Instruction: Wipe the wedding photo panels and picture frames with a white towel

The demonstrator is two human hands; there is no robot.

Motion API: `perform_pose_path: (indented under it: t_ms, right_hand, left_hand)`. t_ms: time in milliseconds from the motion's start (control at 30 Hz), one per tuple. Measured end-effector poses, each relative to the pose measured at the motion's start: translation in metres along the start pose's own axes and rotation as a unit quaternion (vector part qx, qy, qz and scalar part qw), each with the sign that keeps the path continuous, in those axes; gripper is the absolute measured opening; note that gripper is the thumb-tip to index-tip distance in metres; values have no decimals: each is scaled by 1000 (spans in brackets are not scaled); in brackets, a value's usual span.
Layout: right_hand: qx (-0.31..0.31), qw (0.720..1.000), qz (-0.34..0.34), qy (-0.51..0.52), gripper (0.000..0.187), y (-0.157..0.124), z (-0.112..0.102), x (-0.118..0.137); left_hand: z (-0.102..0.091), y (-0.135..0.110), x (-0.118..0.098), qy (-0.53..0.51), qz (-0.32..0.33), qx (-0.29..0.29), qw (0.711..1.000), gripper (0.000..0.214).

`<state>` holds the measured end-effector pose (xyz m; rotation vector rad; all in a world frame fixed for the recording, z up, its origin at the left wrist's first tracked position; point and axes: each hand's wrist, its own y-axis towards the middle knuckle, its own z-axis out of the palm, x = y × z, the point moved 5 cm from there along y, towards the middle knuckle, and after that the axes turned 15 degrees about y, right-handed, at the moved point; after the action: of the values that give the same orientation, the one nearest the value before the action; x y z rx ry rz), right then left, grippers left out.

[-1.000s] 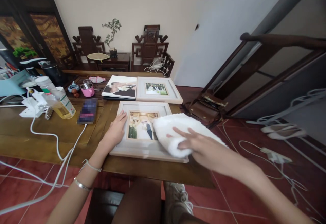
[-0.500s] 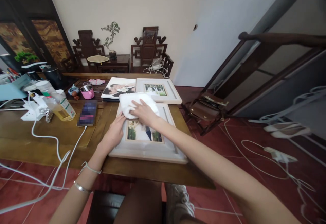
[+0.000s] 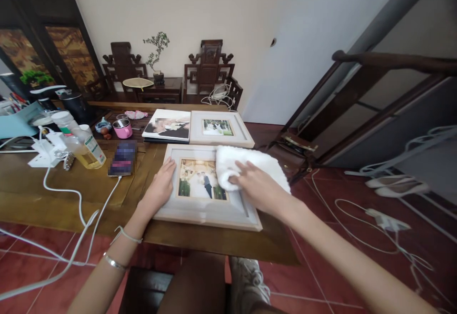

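Note:
A white-framed photo (image 3: 200,209) lies flat near the wooden table's front edge. My left hand (image 3: 161,185) rests flat on the frame's left border, fingers stretched out. My right hand (image 3: 255,183) presses a folded white towel (image 3: 250,164) against the frame's upper right part, fingers laid over the cloth. The picture in the middle of the frame shows between my two hands.
Behind lie a second white frame (image 3: 221,129) and a photo album (image 3: 167,126). To the left are a phone (image 3: 123,157) on a cable, an oil bottle (image 3: 84,149), a pink cup (image 3: 122,127) and a power strip (image 3: 46,154). Cables (image 3: 389,221) trail across the red tiled floor at right.
My right hand swept the towel from the frame's right side to its top left corner, then back to the upper right. My left hand stayed on the left border.

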<state>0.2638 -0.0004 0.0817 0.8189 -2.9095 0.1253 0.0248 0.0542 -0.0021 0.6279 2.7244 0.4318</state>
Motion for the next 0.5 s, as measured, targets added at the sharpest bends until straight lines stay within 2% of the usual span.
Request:
perform_pose_path:
  t_ms: [133,233,333,500]
  right_hand:
    - [29,997,-22,73,51,-50,5,41]
    - [34,996,-14,87,55,-63,9,50]
    - [10,998,4,67,58,-43,13,35]
    - [-59,996,61,22,56,30,12,-15]
  left_hand:
    - [0,0,-2,10,1,16,1000,59]
    - [-2,1,-4,14,11,32,999,62]
    - [-3,2,-4,17,19,45,999,65]
    - [-5,2,-4,15,18,43,999,65]
